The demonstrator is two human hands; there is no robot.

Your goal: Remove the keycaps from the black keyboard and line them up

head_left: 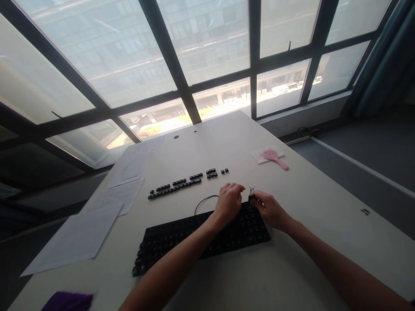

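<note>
A black keyboard [175,239] lies at a slant on the white table. Over its upper right part is my left hand [229,201], fingers curled, with what they hold, if anything, hidden. My right hand [269,208], at the keyboard's top right corner, pinches a small black keycap puller [251,196] whose two metal prongs point up. Whether a keycap sits in the prongs is too small to tell. Loose black keycaps [190,183] stand in rows beyond the keyboard. A thin black cable [201,201] curves out behind it.
Paper sheets [78,235] lie along the table's left side. A pink hairbrush [270,155] rests on a white packet [259,156] at the back right. Purple cloth [68,301] is at the lower left, a small dark item [365,211] at the right. Windows stand behind the table [223,134].
</note>
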